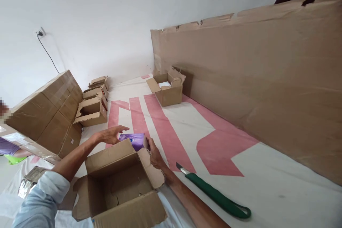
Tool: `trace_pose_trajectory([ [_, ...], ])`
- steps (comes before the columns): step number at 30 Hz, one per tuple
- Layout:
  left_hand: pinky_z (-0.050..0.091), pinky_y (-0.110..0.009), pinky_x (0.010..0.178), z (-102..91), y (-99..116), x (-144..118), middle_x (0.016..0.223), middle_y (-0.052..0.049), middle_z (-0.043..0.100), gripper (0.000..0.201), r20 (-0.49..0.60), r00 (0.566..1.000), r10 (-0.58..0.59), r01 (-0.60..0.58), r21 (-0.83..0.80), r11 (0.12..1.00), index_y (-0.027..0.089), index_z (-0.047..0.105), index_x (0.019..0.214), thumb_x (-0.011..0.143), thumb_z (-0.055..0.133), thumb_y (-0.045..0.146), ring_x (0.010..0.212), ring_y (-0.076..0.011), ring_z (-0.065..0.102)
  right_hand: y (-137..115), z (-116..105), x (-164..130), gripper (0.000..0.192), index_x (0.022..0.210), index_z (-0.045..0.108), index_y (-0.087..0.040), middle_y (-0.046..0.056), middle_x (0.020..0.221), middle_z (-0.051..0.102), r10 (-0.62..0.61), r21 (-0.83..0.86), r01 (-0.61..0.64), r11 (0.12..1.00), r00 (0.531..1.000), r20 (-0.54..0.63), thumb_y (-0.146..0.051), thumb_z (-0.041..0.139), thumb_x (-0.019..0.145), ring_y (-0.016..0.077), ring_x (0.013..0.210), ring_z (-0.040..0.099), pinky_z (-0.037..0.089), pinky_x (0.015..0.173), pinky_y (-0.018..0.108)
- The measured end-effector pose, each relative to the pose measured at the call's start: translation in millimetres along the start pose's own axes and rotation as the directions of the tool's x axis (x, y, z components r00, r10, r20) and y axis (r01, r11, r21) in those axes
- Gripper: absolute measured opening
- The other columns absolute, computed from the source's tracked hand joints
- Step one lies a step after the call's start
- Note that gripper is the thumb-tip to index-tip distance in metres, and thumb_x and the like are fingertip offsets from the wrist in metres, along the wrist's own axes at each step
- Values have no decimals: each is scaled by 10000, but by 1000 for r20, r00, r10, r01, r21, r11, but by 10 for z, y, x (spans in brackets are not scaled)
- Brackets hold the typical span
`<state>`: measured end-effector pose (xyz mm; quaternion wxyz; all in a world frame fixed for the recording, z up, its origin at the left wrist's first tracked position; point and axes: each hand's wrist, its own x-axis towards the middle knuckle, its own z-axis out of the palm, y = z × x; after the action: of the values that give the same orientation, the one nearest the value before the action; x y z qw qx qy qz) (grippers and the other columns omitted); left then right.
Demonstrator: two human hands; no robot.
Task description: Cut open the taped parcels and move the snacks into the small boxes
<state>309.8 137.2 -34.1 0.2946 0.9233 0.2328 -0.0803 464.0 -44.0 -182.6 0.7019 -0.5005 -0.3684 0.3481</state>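
Observation:
A small purple box (136,141) lies just beyond the far flap of an open cardboard box (128,181). My right hand (156,155) grips its right end, thumb and fingers around the edge. At its left end is my left hand (113,135), fingers stretched out above it; the flap hides part of the contact. The cardboard box stands right in front of me with its flaps spread, and its visible floor is bare. To the right of my right forearm rests a utility knife (213,194) with a green handle, its blade exposed.
Several open cardboard boxes (92,108) line the left side, beside a large taped carton stack (50,110). Another open box (171,94) with something white inside stands farther back. A tall cardboard sheet (245,71) borders the right. At far left, a person's arm (21,152) shows.

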Motion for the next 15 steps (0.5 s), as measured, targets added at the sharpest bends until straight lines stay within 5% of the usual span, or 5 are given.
trace_pose_trajectory([
  [3, 539, -374, 1016, 184, 122, 136, 1386, -131, 688, 580, 96, 993, 72, -90, 195, 977, 209, 624, 1399, 832, 737, 255, 1229, -304, 672, -12, -35, -13, 638, 1318, 631, -222, 102, 1137, 766, -53, -35, 58, 998, 990, 129, -466, 765, 744, 310, 1002, 714, 591, 913, 405],
  [7, 547, -337, 926, 212, 3, 147, 1200, -97, 740, 412, 92, 996, 12, -34, 244, 969, 199, 665, 1244, 840, 709, 266, 1061, -265, 694, 131, -51, 25, 743, 1404, 575, -220, 158, 1356, 682, -72, -87, 82, 993, 990, 119, -501, 756, 740, 346, 1209, 671, 566, 1029, 476],
  [15, 569, -367, 894, -466, -894, -413, 1132, -93, 753, 531, -168, 940, -298, 338, 314, 887, 151, 677, 1229, 709, 723, 248, 1026, -294, 691, 472, -57, 63, 697, 1468, 535, -267, 152, 1397, 658, -73, -228, 95, 969, 992, 102, -511, 651, 825, 326, 1257, 651, 575, 1012, 484],
])
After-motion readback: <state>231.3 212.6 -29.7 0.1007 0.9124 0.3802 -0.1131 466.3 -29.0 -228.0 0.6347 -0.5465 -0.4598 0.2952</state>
